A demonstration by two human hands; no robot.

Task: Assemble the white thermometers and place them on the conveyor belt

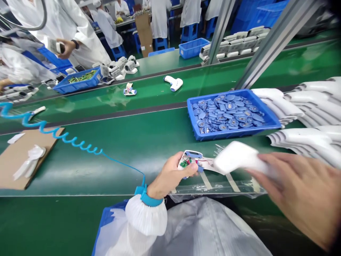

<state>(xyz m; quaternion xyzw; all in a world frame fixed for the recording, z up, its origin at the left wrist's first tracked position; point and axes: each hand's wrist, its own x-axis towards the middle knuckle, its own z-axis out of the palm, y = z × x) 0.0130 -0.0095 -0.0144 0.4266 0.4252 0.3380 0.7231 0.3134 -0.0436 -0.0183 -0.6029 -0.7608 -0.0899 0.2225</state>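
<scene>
Fingers (189, 171) of the left hand (167, 176) curl firmly around an open white housing section (193, 154), with a green circuit board (185, 163) exposed on top, apparently so that the wiring stays steady and in view. Thin red wires (206, 162) run across to a white gun-shaped shell (237, 158) in the right hand (298, 195), whose blurred fingers (266, 174) spread around its far end. The short gap between the two parts looks limited by those wires. Both parts are held just above a clear plastic sheet (218, 188) on the green table (106, 170).

A blue tray (234, 134) of round blue components (226, 113) sits ahead, and rows of white shells (306, 106) lie just beside it, probably placed within easy reach. A blue wrist strap (144, 195) joins a coiled blue cord (53, 129), likely for static grounding around the exposed board. A cardboard sheet (29, 160) lies to the left. Across the table, a co-worker's hand (64, 48) holds a similar white device (56, 46).
</scene>
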